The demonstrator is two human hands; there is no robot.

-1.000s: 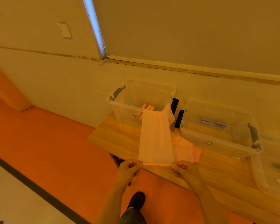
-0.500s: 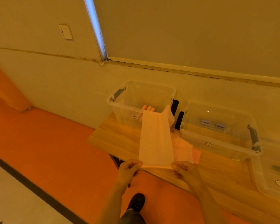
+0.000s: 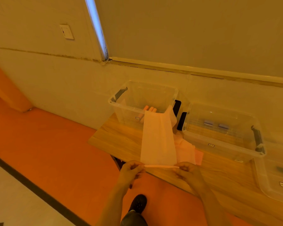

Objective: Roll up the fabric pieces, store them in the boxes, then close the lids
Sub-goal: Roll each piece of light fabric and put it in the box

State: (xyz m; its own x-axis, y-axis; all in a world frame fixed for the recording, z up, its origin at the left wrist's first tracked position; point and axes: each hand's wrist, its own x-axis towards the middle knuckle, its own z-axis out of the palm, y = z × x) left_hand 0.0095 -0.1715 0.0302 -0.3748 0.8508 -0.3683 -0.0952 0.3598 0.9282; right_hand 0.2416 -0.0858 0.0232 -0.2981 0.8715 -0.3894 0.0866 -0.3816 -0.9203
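— Two hands on one strip: the left hand and right hand each pinch an end of the cloth's near edge.

— What's new?

— Half a second back that edge lay flat; now it's turned into a thin roll at the table edge.

— And the rest?

— Stretched up against the left box, where finished rolls lie. Rolling has only begun, I'd say.

you stand on an orange floor crossed by a dark stripe, facing a pale wall with a switch plate, a drawn window blind leaking daylight, and a wooden table.
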